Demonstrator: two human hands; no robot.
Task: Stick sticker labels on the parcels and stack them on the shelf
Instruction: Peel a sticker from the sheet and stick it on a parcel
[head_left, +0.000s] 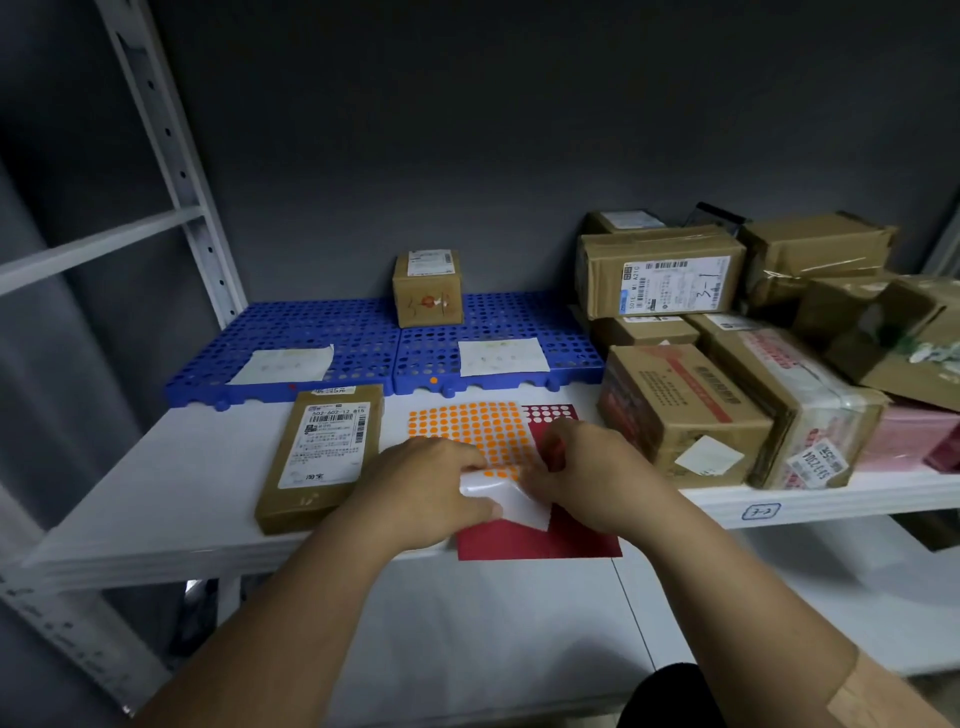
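1. Shelf (156, 499): white metal board; both hands work at its front edge.
2. Parcel heap (727, 364): taped brown cartons, well right of the right hand; apparently still awaiting stickers.
3. Blue grid mat (337, 332): perforated plastic, beyond the hands; one small parcel (427, 289) stacked there, so the task looks barely begun.
4. Flat parcel (322, 452): cardboard, just left of the left hand (431, 483); probably next.
5. Sticker sheet (483, 431): orange dots on glossy backing, its corner pinched in the left grip; right hand (587, 467) picks at it, fingertips hidden.
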